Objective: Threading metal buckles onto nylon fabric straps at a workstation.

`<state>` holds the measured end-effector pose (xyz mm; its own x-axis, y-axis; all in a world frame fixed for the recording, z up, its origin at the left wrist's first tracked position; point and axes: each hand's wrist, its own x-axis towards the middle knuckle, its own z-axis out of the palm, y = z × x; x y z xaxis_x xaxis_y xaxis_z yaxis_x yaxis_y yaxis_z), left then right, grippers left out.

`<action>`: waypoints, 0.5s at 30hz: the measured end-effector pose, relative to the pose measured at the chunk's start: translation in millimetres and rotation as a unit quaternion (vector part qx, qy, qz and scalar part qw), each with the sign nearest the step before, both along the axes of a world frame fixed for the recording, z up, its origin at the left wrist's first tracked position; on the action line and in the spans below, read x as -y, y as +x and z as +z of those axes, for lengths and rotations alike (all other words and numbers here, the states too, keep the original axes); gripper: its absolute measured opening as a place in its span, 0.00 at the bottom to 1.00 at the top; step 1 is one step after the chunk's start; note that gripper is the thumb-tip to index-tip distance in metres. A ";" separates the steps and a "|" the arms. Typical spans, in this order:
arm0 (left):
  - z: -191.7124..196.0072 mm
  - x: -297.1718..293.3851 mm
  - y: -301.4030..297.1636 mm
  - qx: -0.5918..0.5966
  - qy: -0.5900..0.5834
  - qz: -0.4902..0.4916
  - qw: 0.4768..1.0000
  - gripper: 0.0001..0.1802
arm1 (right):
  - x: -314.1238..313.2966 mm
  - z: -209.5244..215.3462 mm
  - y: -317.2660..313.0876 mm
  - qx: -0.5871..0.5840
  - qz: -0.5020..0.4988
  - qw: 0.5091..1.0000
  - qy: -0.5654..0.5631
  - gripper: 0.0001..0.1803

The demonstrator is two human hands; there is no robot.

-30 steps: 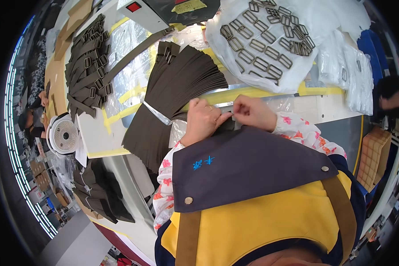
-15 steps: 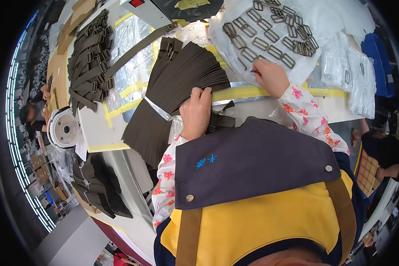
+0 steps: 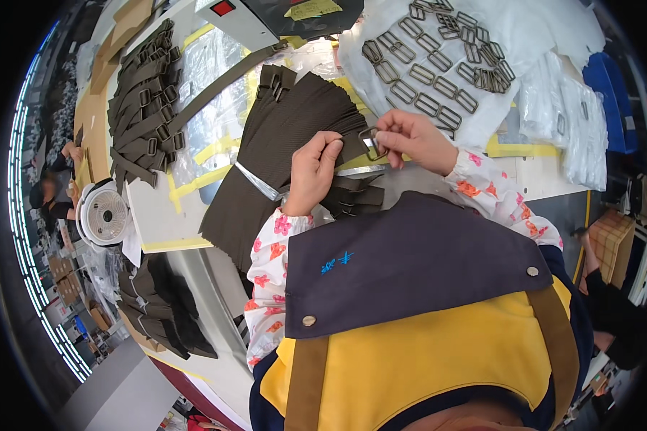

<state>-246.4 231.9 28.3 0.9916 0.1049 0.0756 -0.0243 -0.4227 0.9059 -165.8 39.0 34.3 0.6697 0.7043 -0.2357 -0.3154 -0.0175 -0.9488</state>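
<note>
Pinching a dark-brown woven strap in the left grip, holding a bronze rectangular metal buckle in the right grip beside its tip; apparently lining up for threading, next needing slot alignment.

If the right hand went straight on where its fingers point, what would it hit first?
Leading with the metal buckle it holds, the right hand would probably meet the dark strap in the left hand first; depth is hard to judge.
</note>
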 end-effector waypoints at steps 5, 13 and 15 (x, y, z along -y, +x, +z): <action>-0.1 -0.7 -3.6 0.005 -0.034 -0.006 0.999 0.07 | -22.8 -14.3 -11.4 -0.095 -0.002 0.995 -0.009 0.07; -2.3 0.2 -2.0 0.009 -0.020 0.001 1.000 0.06 | -27.5 -21.8 -19.1 -0.001 -0.085 0.996 -0.026 0.05; 0.5 -0.1 -2.1 -0.003 -0.014 -0.039 0.999 0.06 | -30.9 -33.1 -29.0 0.264 -0.096 0.959 -0.047 0.05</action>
